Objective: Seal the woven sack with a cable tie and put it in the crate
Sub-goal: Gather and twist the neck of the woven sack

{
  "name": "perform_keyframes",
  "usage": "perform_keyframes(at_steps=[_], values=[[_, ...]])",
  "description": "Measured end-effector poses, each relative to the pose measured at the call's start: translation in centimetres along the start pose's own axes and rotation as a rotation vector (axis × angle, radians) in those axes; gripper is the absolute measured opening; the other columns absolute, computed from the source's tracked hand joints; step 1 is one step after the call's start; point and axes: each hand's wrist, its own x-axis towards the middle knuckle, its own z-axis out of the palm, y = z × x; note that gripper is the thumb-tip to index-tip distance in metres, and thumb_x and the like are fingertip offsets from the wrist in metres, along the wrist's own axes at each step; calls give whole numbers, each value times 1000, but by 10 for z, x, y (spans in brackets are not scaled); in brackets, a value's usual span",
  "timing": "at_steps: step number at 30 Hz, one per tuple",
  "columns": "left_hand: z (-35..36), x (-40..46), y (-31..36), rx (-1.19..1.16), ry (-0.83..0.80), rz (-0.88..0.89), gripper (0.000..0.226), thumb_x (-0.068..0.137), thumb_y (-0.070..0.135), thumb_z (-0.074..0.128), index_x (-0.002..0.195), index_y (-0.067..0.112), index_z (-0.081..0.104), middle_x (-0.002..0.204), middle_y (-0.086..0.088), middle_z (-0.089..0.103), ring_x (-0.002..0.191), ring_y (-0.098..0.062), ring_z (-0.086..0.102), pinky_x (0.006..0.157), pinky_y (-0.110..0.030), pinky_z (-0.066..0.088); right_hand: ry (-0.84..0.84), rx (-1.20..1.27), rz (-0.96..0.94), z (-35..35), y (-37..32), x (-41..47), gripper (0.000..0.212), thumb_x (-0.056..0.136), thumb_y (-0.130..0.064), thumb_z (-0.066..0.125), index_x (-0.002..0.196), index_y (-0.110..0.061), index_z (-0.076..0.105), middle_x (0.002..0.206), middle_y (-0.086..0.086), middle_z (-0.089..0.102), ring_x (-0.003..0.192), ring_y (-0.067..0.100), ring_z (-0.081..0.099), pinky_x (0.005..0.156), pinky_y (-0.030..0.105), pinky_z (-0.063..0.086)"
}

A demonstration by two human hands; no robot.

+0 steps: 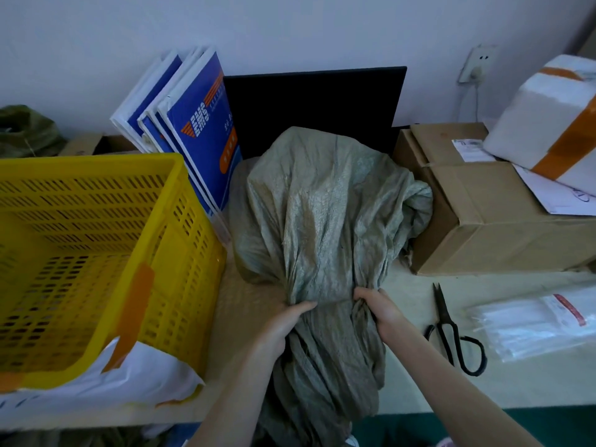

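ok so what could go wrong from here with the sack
1. Both hands, the left hand and the right hand, are busy bunching the woven sack. The bag of cable ties lies off to the right, so freeing a hand to reach it may let the gathered neck spread open.
2. The sack's loose end hangs over the table edge, so it could drag or slide toward the person.
3. The scissors lie close beside the right hand and could be knocked.

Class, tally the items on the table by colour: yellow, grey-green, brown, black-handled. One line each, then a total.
Yellow: 1, the crate
Grey-green: 1, the woven sack
Brown: 1, the cardboard box
Black-handled: 1, the scissors
Total: 4
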Motion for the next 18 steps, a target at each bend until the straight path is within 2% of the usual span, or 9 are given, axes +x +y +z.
perform_keyframes(at_steps=[2,4,7,9,10,12,15,18], values=[[-1,0,0,13,-87,-44,68,72,39,80,129,10,56,117,-8,61,102,-24,56,86,-33,44,-27,-12,35,0,1,2,37,77,0,48,112,7,61,109,29,66,92,39,65,79,46,56],[-2,0,3,39,-128,-50,64,72,36,80,125,10,58,108,-7,61,99,-24,57,85,-33,44,-74,-26,66,1,-1,0,37,79,-9,52,111,4,64,107,26,68,94,39,66,87,49,53],[-2,1,8,85,-156,-53,46,74,32,79,112,13,59,96,-5,61,88,-21,57,80,-31,46,-134,-22,51,1,-4,2,25,87,-24,61,101,-5,68,99,18,73,93,34,68,84,43,54],[-1,0,8,98,-165,-47,43,75,31,78,110,12,60,96,-6,63,86,-20,59,70,-30,47,-167,-67,16,0,-6,4,36,79,-32,74,104,-7,68,102,15,74,96,31,70,89,44,54],[-1,2,6,99,-160,-38,48,74,31,78,114,10,62,100,-7,65,89,-21,61,67,-29,47,-177,-102,5,0,-7,4,43,74,-32,79,106,-6,68,102,14,74,95,30,71,89,44,54],[0,6,3,130,-144,-18,57,71,35,77,121,12,61,109,-9,66,95,-22,63,65,-28,47,-168,-174,10,-1,-9,6,42,72,-21,81,105,1,68,96,17,75,87,30,73,79,40,58],[1,6,1,197,-120,19,63,70,37,71,128,17,55,117,-7,61,100,-21,60,67,-28,46,-141,-218,-16,4,-15,6,22,77,0,71,98,5,69,89,21,74,77,31,72,61,32,58],[1,6,3,231,-124,75,53,78,32,66,127,18,52,112,-2,58,96,-18,57,73,-28,45,-122,-235,-65,16,-21,9,20,76,9,62,94,6,68,93,25,71,77,31,70,63,34,58]])
